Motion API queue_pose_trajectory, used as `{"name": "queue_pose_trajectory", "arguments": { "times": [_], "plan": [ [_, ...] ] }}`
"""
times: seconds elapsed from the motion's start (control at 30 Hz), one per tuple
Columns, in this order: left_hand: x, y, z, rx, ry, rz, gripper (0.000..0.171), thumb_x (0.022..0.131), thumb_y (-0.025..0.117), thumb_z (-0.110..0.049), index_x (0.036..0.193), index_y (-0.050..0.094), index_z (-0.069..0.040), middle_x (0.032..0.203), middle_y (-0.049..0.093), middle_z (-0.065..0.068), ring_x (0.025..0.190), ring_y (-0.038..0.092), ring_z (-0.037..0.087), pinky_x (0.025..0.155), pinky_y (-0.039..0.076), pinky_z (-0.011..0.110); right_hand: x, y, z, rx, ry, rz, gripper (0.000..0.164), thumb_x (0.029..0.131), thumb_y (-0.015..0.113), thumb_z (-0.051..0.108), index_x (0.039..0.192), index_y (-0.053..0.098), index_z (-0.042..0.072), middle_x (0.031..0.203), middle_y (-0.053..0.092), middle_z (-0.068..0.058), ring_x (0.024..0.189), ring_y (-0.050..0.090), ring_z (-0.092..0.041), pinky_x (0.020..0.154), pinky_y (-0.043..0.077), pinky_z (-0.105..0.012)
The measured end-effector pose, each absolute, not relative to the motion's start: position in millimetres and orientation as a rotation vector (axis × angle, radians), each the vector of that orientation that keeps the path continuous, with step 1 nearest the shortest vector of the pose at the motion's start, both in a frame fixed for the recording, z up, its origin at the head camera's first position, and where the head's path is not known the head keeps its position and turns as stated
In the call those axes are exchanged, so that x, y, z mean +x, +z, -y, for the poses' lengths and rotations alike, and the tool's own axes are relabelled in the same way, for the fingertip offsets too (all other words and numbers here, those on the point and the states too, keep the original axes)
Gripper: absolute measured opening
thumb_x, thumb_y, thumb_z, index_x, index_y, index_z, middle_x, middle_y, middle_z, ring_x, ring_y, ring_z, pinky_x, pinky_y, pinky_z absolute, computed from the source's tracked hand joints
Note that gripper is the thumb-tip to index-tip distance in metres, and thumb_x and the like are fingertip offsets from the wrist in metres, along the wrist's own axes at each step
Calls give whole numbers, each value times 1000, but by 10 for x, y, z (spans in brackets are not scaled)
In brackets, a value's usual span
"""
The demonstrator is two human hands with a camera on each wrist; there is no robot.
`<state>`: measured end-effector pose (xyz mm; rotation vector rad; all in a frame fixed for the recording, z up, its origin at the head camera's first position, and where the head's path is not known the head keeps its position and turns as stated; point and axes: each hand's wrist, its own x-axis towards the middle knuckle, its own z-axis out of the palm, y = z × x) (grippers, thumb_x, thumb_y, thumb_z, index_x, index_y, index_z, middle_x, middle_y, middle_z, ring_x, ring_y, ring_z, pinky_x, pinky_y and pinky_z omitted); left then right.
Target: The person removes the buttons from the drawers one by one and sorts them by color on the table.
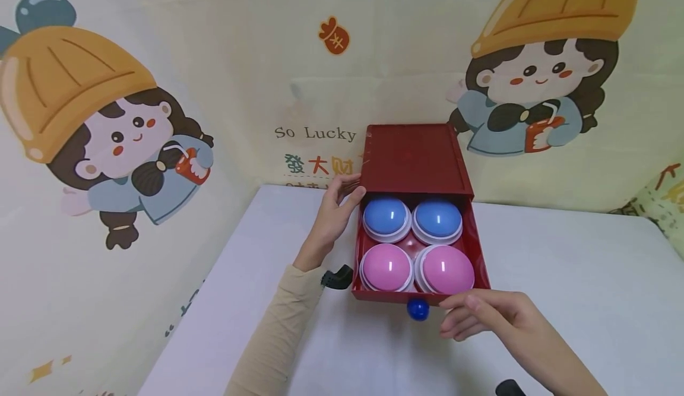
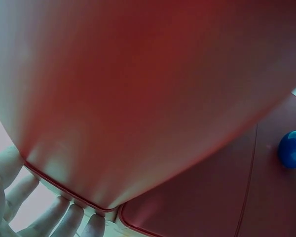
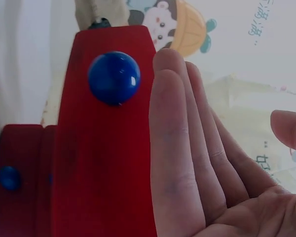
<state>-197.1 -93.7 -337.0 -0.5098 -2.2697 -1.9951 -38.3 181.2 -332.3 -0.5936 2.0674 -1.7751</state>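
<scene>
A red drawer box (image 1: 417,158) stands on the table with its drawer (image 1: 483,259) pulled out toward me. Inside sit two blue domes (image 1: 439,218) on white round bases at the back and two pink domes (image 1: 387,267) on similar bases in front. My left hand (image 1: 333,212) holds the box's left side, thumb at the front corner; its fingertips reach the edge in the left wrist view. My right hand (image 1: 488,313) is by the drawer's front right corner, fingers nearly straight, right of the blue knob (image 1: 418,309), holding nothing.
The box stands near the back of a white table (image 1: 561,265), close to a cloth backdrop (image 1: 406,81) printed with cartoon figures. In the right wrist view, another blue knob (image 3: 10,177) shows on a red front further left. A black wrist strap (image 1: 338,278) shows beside the left sleeve.
</scene>
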Motion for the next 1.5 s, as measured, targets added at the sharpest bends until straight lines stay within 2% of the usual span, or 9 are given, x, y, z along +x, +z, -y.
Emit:
{"name": "queue_pose_trajectory", "arguments": {
  "times": [0.37,0.7,0.93,1.1,1.37,1.5],
  "plan": [
    [-1964,-3365,934,-516,-1999,2268,40,93,55,-21,129,44,-5,129,48,7,123,43,15,99,40,32,-398,-3206,-1873,-678,-1738,-2211,27,99,36,4,112,59,0,94,68,-6,81,67,-24,68,56,-35],
    [-1963,-3378,926,-514,-2015,2262,40,93,54,-20,129,44,-4,128,48,8,124,42,16,99,39,32,-398,-3084,-1857,-578,-1678,-2446,18,92,55,9,108,61,5,91,68,-1,77,65,-19,66,55,-31],
    [-1969,-3389,930,-522,-2026,2255,40,93,54,-20,129,44,-5,128,48,7,123,42,16,99,40,32,-443,-3013,-1849,-492,-1549,-2613,24,86,65,19,109,63,13,97,66,4,85,64,-13,68,55,-26],
    [-1975,-3390,930,-524,-2023,2251,40,93,54,-20,129,44,-5,128,48,7,123,43,16,99,40,32,-481,-2979,-1861,-558,-1456,-2732,25,83,69,19,108,65,18,101,64,9,93,61,-9,69,54,-23],
    [-1969,-3387,934,-535,-2022,2246,40,94,54,-20,129,44,-4,129,48,8,123,43,17,98,40,32,-554,-2934,-1857,-640,-1385,-2823,32,78,74,20,108,64,23,101,62,13,87,60,-9,71,53,-22],
    [-2000,-3422,943,-535,-2036,2245,40,93,55,-22,128,45,-7,128,48,6,123,43,15,98,40,32,-619,-2937,-1863,-699,-1347,-2835,37,76,76,20,110,63,22,102,62,12,87,61,-8,75,52,-20]
  ]
}}
